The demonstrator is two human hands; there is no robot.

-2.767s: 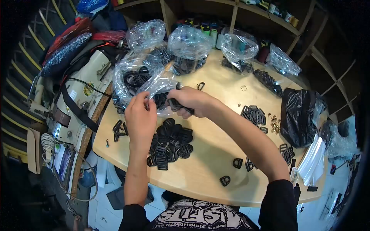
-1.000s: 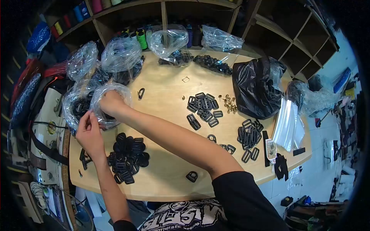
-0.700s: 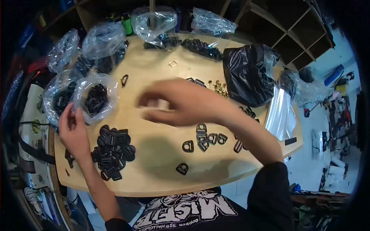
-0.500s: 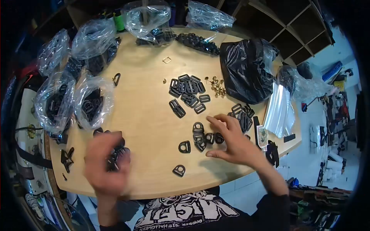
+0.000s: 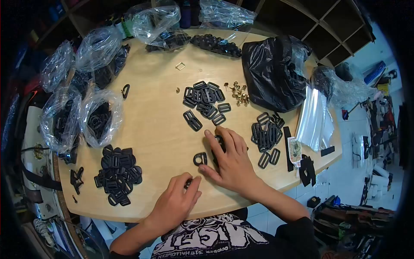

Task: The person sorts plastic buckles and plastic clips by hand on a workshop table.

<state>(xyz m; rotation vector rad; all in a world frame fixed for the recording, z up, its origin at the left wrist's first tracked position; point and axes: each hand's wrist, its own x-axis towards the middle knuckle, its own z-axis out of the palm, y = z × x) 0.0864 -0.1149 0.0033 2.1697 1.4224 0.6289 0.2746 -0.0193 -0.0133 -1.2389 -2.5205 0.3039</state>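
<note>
My left hand [image 5: 174,200] is near the table's front edge, fingers curled round a black plastic D-ring buckle [image 5: 188,183], mostly hidden. Palm down, my right hand [image 5: 235,166] lies over a small group of similar black buckles [image 5: 219,141], fingers and thumb apart; most of the group is covered. One loose D-ring buckle [image 5: 200,159] lies just left of the right thumb. A heap of black buckles [image 5: 118,172] sits to the left of my left hand. Beyond my right hand is a pile of black strap sliders [image 5: 205,97].
More sliders [image 5: 266,134] lie at the right. Brass-coloured studs [image 5: 239,94] are beside a black plastic bag [image 5: 274,73]. Clear bags of parts [image 5: 101,116] line the left and back edges. A black snap hook [image 5: 125,91] and a gold-coloured rectangular ring [image 5: 180,66] lie farther back.
My left hand has moved right from the left heap, uncovering it, and now holds a buckle near the front edge. My right hand has shifted left and come down over the small buckle group.
</note>
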